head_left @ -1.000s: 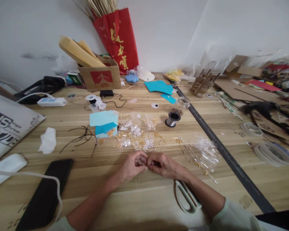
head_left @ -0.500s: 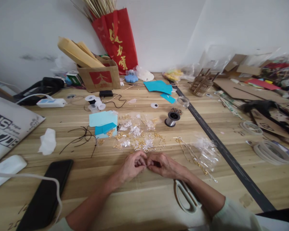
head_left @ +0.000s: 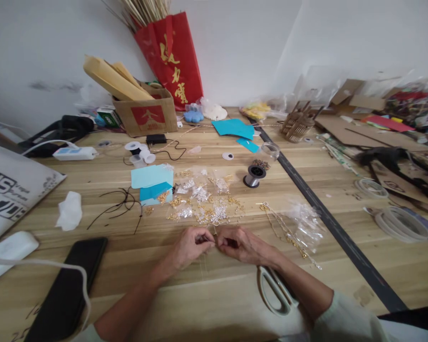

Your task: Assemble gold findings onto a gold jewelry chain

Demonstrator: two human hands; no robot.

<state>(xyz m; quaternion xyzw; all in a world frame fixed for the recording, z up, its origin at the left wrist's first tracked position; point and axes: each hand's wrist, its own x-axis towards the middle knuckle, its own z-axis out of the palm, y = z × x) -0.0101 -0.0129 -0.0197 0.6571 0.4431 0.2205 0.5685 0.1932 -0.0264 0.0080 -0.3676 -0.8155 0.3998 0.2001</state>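
Head: beads (head_left: pixel 220 213) close beyond right hand (head_left: pixel 240 244)

Wearer, own parts as we see them: two bare hands, left (head_left: pixel 190 247) and right (head_left: pixel 240 244), on bare forearms (head_left: pixel 139 289) that narrow towards the wrists. We note a pale, greyish-green garment. Its right sleeve (head_left: pixel 345 316) shows the more fully: loose, softly creased cloth with a wide opening near the elbow, plain on the part we can see. Of the left sleeve (head_left: pixel 89 335) we get only a small patch at the bottom edge, in a similar pale green. Fabric type we cannot tell.
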